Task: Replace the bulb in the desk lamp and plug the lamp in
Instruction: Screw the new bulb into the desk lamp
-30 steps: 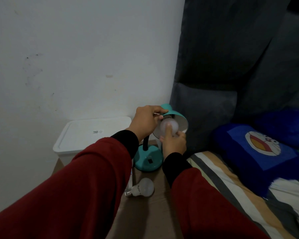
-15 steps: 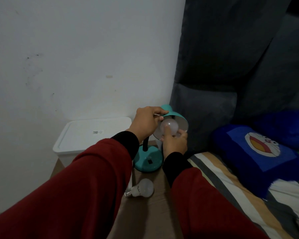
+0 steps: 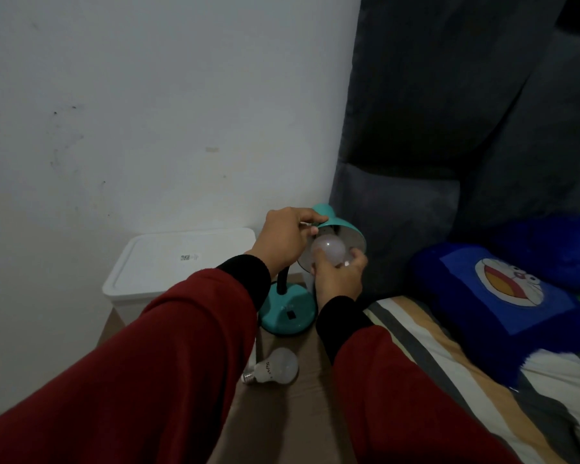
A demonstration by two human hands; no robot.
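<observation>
Since the earlier frames the right hand (image 3: pixel 339 279) has turned on the bulb (image 3: pixel 329 251): the finger that lay up across the globe is gone from its face, and the fingers now cup it from below and from the right. That bulb sits in the mouth of the lamp's teal shade (image 3: pixel 340 229), the hand curled around it. Just left of it, the left hand (image 3: pixel 287 237) pinches the shade's upper rim between thumb and fingers. Below both hands the lamp base (image 3: pixel 287 313) stands on the brown desk (image 3: pixel 282 413) — its black neck rises behind the left wrist. Nearer the person than the base, a spare bulb (image 3: pixel 275 366) lies on its side. Beyond the left hand is a white bin (image 3: pixel 178 259); right of the right hand, a striped bed (image 3: pixel 466 380) with a blue pillow (image 3: pixel 503 296).
</observation>
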